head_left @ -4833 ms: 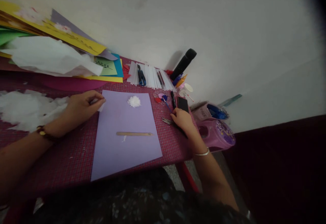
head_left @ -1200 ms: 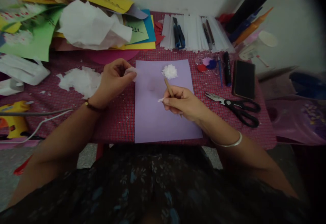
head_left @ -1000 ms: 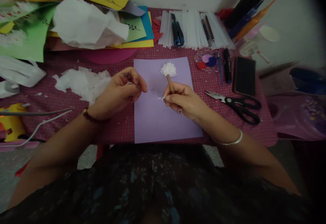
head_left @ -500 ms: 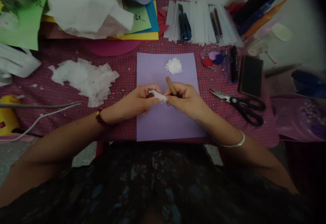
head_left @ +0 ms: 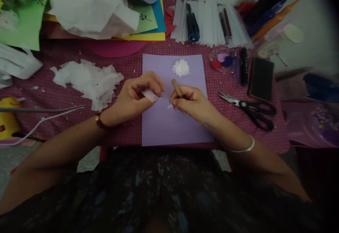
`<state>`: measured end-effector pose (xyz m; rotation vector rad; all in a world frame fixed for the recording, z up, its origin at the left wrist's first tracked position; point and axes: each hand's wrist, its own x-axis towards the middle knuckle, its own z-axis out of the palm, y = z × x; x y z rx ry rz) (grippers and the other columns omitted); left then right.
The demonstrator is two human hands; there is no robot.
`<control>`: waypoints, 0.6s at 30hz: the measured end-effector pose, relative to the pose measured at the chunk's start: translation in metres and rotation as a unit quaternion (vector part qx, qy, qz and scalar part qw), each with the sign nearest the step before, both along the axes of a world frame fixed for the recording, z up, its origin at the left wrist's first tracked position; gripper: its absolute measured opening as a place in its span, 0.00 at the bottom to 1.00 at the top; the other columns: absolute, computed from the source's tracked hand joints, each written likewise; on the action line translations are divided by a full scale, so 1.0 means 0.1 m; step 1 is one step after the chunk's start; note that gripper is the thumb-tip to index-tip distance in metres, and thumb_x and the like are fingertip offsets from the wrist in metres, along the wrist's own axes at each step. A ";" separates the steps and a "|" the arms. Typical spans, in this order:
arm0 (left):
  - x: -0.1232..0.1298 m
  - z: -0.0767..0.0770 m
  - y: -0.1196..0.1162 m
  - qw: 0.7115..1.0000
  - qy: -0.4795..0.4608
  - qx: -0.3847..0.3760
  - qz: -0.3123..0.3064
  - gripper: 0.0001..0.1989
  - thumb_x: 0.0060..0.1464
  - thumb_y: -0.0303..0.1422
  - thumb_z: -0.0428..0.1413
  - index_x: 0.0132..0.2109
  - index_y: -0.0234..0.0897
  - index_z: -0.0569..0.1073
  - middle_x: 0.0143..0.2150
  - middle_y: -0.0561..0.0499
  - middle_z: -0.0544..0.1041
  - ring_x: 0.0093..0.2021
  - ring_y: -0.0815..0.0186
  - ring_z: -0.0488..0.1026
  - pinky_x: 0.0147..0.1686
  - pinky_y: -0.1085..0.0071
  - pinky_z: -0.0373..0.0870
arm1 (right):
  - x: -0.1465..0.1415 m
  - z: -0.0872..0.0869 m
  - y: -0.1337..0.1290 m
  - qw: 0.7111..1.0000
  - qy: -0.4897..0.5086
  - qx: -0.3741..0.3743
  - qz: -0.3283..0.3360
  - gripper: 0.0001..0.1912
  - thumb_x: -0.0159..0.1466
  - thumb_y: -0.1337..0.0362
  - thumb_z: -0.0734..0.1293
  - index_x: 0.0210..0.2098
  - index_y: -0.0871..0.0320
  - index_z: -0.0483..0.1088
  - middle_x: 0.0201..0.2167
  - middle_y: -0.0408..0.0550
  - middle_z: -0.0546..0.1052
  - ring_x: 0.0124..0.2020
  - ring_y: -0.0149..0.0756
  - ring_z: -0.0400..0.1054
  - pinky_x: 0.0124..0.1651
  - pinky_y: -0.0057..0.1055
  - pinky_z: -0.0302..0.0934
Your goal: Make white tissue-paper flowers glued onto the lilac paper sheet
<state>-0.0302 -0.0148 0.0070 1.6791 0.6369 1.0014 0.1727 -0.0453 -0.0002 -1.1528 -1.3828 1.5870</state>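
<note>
A purple sheet [head_left: 161, 127] lies in front of me, with a white ruffled paper tuft [head_left: 180, 68] near its top edge. My left hand [head_left: 140, 93] holds a small white paper piece [head_left: 150, 95] between thumb and fingers, over the sheet's left part. In my right hand [head_left: 189, 100], closed near the sheet's middle, is a thin brown stick [head_left: 177, 87]; a small white scrap [head_left: 170, 105] shows at its fingertips. The two hands are apart. A heap of white paper pieces [head_left: 90, 82] lies to the left.
Open-bladed scissors [head_left: 249, 109] lie at the right, near a dark box [head_left: 261, 79] and a black marker [head_left: 244, 67]. White sticks [head_left: 208, 22] with a blue cutter [head_left: 192, 26] lie at the back. A yellow glue gun [head_left: 10, 118] and cables are at the left.
My left hand has moved left and slightly up with the white paper piece, away from my right hand. My right hand has barely moved and still holds the stick.
</note>
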 end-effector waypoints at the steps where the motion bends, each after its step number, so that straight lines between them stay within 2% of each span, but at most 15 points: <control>1: -0.02 0.02 0.03 0.999 -0.014 -0.026 0.018 0.07 0.52 0.31 0.63 0.29 0.38 0.74 0.38 0.48 0.74 0.29 0.70 0.68 0.27 0.70 0.63 | 0.00 0.01 0.00 1.000 0.004 -0.006 -0.004 0.02 0.55 0.70 0.65 0.27 0.58 0.67 0.19 0.37 0.68 0.17 0.23 0.53 0.19 0.24 0.45; 3: -0.06 0.05 0.10 0.994 -0.045 -0.086 0.042 0.11 0.51 0.35 0.64 0.26 0.38 0.72 0.33 0.49 0.74 0.23 0.72 0.63 0.21 0.71 0.58 | 0.01 0.02 0.00 1.000 0.009 -0.018 -0.014 0.02 0.56 0.70 0.64 0.27 0.58 0.67 0.18 0.37 0.69 0.16 0.23 0.53 0.18 0.24 0.44; 5: -0.08 0.06 0.18 0.987 -0.062 -0.142 0.033 0.15 0.48 0.39 0.66 0.24 0.38 0.70 0.25 0.51 0.69 0.19 0.72 0.60 0.18 0.72 0.54 | 0.02 0.03 0.00 1.000 0.010 -0.024 -0.018 0.03 0.56 0.70 0.63 0.27 0.58 0.67 0.17 0.37 0.68 0.16 0.23 0.53 0.17 0.23 0.44; 7: -0.08 0.04 0.24 0.978 -0.067 -0.198 -0.008 0.18 0.44 0.42 0.67 0.22 0.38 0.68 0.20 0.54 0.63 0.17 0.72 0.57 0.15 0.73 0.52 | 0.01 0.03 0.00 1.000 0.006 -0.025 -0.014 0.03 0.56 0.70 0.63 0.27 0.58 0.67 0.17 0.37 0.68 0.15 0.22 0.53 0.17 0.23 0.44; 10: -0.04 0.02 0.23 0.960 -0.057 -0.265 -0.074 0.21 0.41 0.46 0.67 0.21 0.38 0.67 0.18 0.55 0.59 0.16 0.72 0.55 0.13 0.72 0.54 | 0.00 0.02 0.00 1.000 0.002 -0.023 -0.008 0.03 0.57 0.69 0.63 0.27 0.58 0.67 0.17 0.37 0.68 0.15 0.22 0.53 0.17 0.22 0.44; 14: 0.03 0.03 0.11 0.945 -0.009 -0.299 -0.133 0.24 0.41 0.52 0.64 0.20 0.38 0.65 0.17 0.53 0.61 0.16 0.71 0.59 0.13 0.72 0.58 | 0.00 0.02 -0.01 1.000 0.003 -0.024 0.006 0.04 0.58 0.67 0.64 0.27 0.57 0.66 0.18 0.37 0.67 0.16 0.22 0.54 0.18 0.23 0.46; 18: 0.03 0.01 0.07 0.943 0.007 -0.271 -0.192 0.26 0.42 0.57 0.62 0.21 0.38 0.67 0.19 0.51 0.66 0.17 0.70 0.62 0.15 0.71 0.61 | 0.02 0.04 -0.02 0.999 -0.009 0.001 0.034 0.05 0.58 0.69 0.63 0.25 0.57 0.64 0.18 0.37 0.66 0.19 0.24 0.56 0.20 0.24 0.48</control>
